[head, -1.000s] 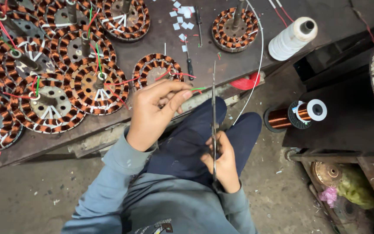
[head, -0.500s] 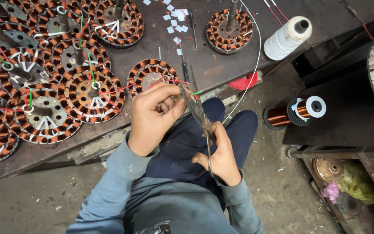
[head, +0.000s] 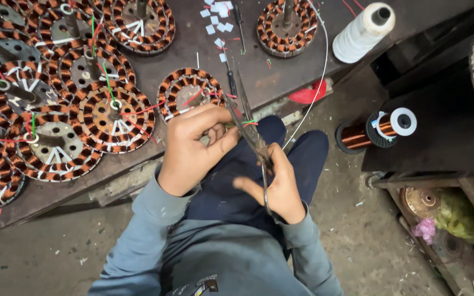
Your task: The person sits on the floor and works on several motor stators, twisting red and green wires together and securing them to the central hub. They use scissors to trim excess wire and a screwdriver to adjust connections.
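Far left of the dark workbench (head: 281, 77): crowded copper-wound stators (head: 56, 109), red and green leads trailing. Nearer the edge, one stator (head: 185, 90) stands alone, just beyond the left hand (head: 193, 145). Left hand's fingers curled, thumb and forefinger pinching thin red and green wire ends (head: 247, 123) over the lap. Scissors (head: 250, 137) in the right hand (head: 278, 183), fingers through the handle loops, blades angled up toward the pinched wires; whether they touch cannot be told. Right of that: white thread cone (head: 362, 32) on the bench, copper wire spool (head: 377, 129) beside the knee.
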